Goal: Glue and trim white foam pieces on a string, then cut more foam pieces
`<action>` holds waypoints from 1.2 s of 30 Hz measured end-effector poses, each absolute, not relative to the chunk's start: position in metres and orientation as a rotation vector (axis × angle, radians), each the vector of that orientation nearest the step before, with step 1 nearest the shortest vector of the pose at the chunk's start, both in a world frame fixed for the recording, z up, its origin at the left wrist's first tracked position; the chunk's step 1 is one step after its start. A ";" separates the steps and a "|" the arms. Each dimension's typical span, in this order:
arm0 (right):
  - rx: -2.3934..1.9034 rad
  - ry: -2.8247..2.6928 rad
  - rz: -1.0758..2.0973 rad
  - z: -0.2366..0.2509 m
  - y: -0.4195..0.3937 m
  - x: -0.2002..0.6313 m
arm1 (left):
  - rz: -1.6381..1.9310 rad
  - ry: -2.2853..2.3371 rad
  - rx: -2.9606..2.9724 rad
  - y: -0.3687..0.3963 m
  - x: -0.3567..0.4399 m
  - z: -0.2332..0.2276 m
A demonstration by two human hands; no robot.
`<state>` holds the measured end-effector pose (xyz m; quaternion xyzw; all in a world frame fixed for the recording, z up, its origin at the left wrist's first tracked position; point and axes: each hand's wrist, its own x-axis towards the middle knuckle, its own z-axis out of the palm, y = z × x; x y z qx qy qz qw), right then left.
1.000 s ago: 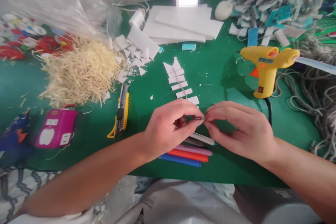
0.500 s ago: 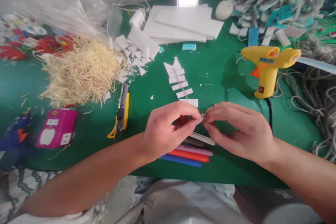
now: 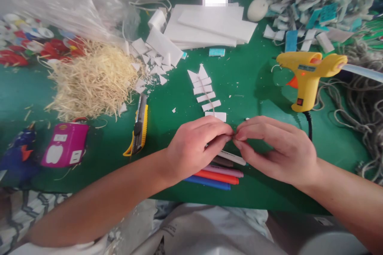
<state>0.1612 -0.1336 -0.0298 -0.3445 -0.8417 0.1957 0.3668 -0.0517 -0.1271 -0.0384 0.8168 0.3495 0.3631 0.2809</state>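
You are arching your left hand (image 3: 196, 147) over the pens (image 3: 220, 175) and your right hand (image 3: 278, 149) beside them, both clamping fingers together on a tiny piece (image 3: 231, 135), mostly hidden.

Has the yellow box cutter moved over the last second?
No. The yellow box cutter lies in the same place, judged against the pink case; the whole view has only shifted slightly.
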 end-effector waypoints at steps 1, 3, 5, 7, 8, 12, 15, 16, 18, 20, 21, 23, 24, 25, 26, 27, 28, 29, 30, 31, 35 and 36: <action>-0.891 -2.161 0.499 -0.030 -0.134 0.161 | 0.970 0.929 2.162 -0.127 -0.051 -0.038; -0.914 -2.158 0.483 -0.029 -0.134 0.162 | 0.945 0.929 2.044 -0.126 -0.050 -0.036; -0.946 -2.151 0.465 -0.029 -0.133 0.162 | 0.889 0.959 1.853 -0.124 -0.050 -0.032; -0.964 -2.139 0.454 -0.029 -0.133 0.161 | 0.818 0.989 1.635 -0.123 -0.049 -0.029; -0.968 -2.134 0.450 -0.030 -0.133 0.161 | 0.782 0.992 1.531 -0.122 -0.049 -0.028; -0.966 -2.127 0.424 -0.031 -0.132 0.158 | 0.705 0.912 1.243 -0.118 -0.050 -0.027; -0.970 -2.117 0.367 -0.031 -0.131 0.158 | 0.709 0.906 1.168 -0.118 -0.049 -0.028; -0.977 -2.116 0.335 -0.031 -0.132 0.158 | 0.714 0.916 1.154 -0.118 -0.049 -0.028; -0.984 -2.131 0.261 -0.030 -0.133 0.158 | 0.723 0.936 1.132 -0.117 -0.048 -0.027; -0.965 -2.168 0.203 -0.029 -0.135 0.159 | 0.739 0.952 1.116 -0.116 -0.048 -0.026; -0.950 -2.184 0.188 -0.028 -0.135 0.159 | 0.749 0.958 1.113 -0.116 -0.047 -0.025; -0.920 -2.204 0.182 -0.028 -0.135 0.160 | 0.765 0.964 1.114 -0.115 -0.047 -0.025; -0.910 -2.209 0.188 -0.028 -0.135 0.160 | 0.774 0.966 1.115 -0.115 -0.047 -0.025; -0.902 -2.214 0.194 -0.028 -0.135 0.160 | 0.779 0.967 1.118 -0.115 -0.047 -0.025; -0.895 -2.223 0.200 -0.029 -0.134 0.160 | 0.784 0.967 1.121 -0.116 -0.047 -0.026; -0.891 -2.229 0.199 -0.029 -0.134 0.160 | 0.787 0.963 1.124 -0.116 -0.047 -0.027; -0.889 -2.234 0.196 -0.030 -0.133 0.160 | 0.788 0.954 1.126 -0.117 -0.047 -0.028; -0.888 -2.238 0.190 -0.031 -0.133 0.160 | 0.788 0.944 1.125 -0.118 -0.047 -0.029; -0.884 -2.243 0.181 -0.031 -0.133 0.160 | 0.784 0.932 1.121 -0.119 -0.047 -0.029; -0.877 -2.250 0.173 -0.032 -0.133 0.160 | 0.781 0.920 1.113 -0.119 -0.047 -0.030; -0.856 -2.264 0.155 -0.032 -0.135 0.162 | 0.785 0.898 1.071 -0.120 -0.047 -0.032; -0.857 -2.259 0.160 -0.032 -0.135 0.162 | 0.793 0.897 1.065 -0.120 -0.047 -0.032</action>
